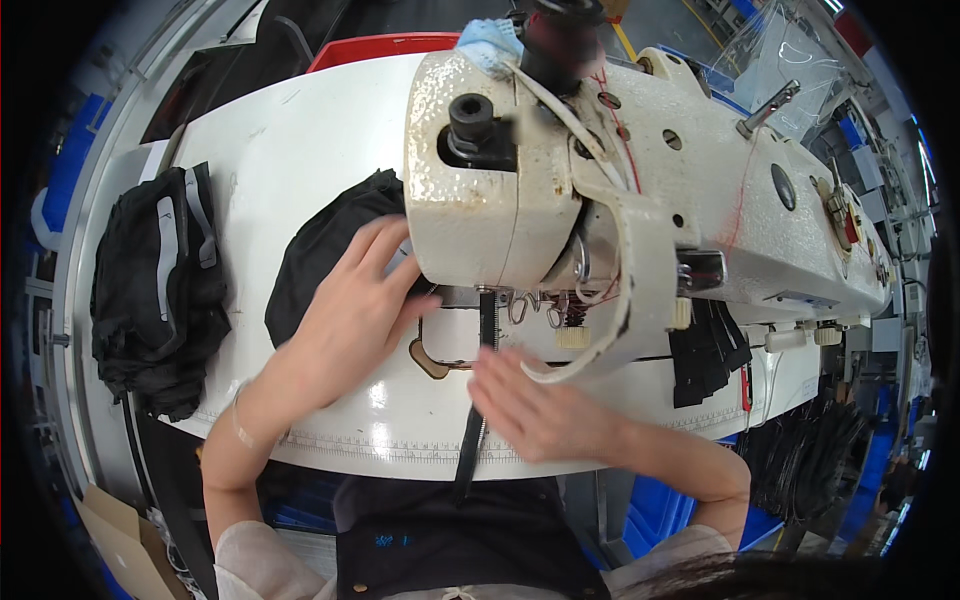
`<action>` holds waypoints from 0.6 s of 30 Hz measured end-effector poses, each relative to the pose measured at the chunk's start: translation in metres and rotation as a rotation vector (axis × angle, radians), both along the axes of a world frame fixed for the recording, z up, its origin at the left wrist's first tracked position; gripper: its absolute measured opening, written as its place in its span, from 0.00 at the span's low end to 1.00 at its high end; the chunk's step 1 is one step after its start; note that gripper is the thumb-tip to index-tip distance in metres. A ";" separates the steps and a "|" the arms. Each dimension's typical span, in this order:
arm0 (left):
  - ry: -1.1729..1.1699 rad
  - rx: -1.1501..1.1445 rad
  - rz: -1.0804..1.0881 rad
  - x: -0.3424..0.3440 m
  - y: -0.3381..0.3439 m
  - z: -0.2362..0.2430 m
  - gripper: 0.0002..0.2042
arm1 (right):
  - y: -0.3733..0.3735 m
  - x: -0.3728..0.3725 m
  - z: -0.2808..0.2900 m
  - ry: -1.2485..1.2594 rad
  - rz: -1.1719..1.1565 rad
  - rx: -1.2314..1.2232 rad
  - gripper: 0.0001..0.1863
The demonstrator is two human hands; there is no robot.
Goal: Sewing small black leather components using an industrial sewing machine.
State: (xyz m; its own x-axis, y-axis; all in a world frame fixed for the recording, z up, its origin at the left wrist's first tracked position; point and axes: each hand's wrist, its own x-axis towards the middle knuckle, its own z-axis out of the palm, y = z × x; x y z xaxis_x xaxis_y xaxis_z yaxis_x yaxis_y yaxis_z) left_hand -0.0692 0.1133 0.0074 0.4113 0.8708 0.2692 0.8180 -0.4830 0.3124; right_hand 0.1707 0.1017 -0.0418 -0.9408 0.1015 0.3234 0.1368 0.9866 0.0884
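Observation:
A white sewing machine (465,215) stands over the tabletop. Beneath its needle area runs a narrow black strip (468,455) with a toothed-looking edge, reaching down past the table's front edge. My right hand (540,412) lies at this strip, palm down, fingers stretched out with their tips against it; slight blur softens them. To the left of the machine head, my left hand (350,300) rests over a bunched black fabric piece (312,262), fingers apart. The machine head partly covers that fabric and is close to my left fingertips.
A pile of black fabric pieces (150,300) with grey trim lies at the table's left. Several short black strips (705,350) lie right of the needle area. A curved white guard (632,270) juts out above my right hand. A ruler scale (385,447) runs along the front edge.

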 end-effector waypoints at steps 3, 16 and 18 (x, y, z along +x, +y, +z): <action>0.295 -0.086 0.194 -0.012 -0.084 0.007 0.26 | -0.054 0.006 0.012 -0.054 0.137 -0.046 0.20; -0.361 -0.040 0.276 -0.010 -0.060 0.096 0.08 | 0.023 -0.087 -0.004 0.594 -0.264 -0.559 0.18; -0.346 -0.067 0.293 -0.013 -0.055 0.104 0.08 | 0.026 -0.098 -0.005 0.572 -0.342 -0.660 0.19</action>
State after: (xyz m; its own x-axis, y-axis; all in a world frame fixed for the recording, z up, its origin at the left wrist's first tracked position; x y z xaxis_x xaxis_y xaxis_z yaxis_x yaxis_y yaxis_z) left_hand -0.0821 0.0583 0.1111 0.0410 0.9572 0.2866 0.7589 -0.2164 0.6142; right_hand 0.0730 0.1275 -0.0465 -0.5419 0.6711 0.5059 0.2790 0.7115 -0.6449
